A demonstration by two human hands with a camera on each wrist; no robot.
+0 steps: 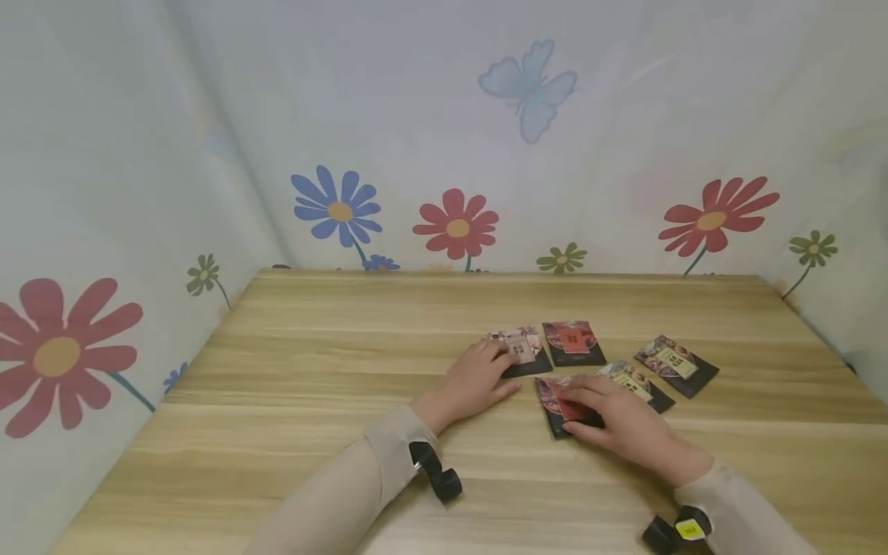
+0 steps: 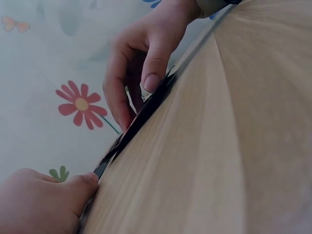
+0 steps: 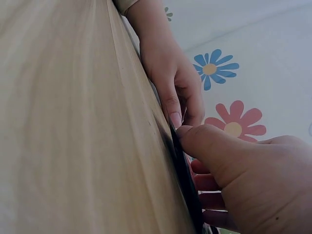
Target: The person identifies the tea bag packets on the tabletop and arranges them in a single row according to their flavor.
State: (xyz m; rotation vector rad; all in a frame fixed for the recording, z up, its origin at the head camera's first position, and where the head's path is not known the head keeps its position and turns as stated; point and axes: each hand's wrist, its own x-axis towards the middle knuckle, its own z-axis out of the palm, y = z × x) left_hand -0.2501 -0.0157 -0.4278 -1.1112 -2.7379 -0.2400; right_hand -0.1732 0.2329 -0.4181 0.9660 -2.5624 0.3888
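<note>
Flat packets or cards with food pictures and black lower ends lie on the wooden table. My left hand (image 1: 479, 381) rests its fingers on the pink-labelled packet (image 1: 530, 366) and covers its left side; its thumb lies on the table side nearer me. My right hand (image 1: 624, 420) touches the red-labelled packet (image 1: 551, 420) nearest me, fingers bent loosely over it and thumb low on its face. In the left wrist view the right hand (image 2: 144, 63) arches over a dark packet (image 2: 146, 109). The right wrist view shows the thumb (image 3: 200, 139) at a dark packet's end (image 3: 183, 168).
Another red-labelled packet (image 1: 574, 343) lies behind, beside the pink one. Two yellow-labelled packets lie to the right, one (image 1: 655, 395) partly behind my right hand and one (image 1: 676, 366) farther out. A flowered curtain (image 1: 416, 116) stands around the wooden table (image 1: 312, 331).
</note>
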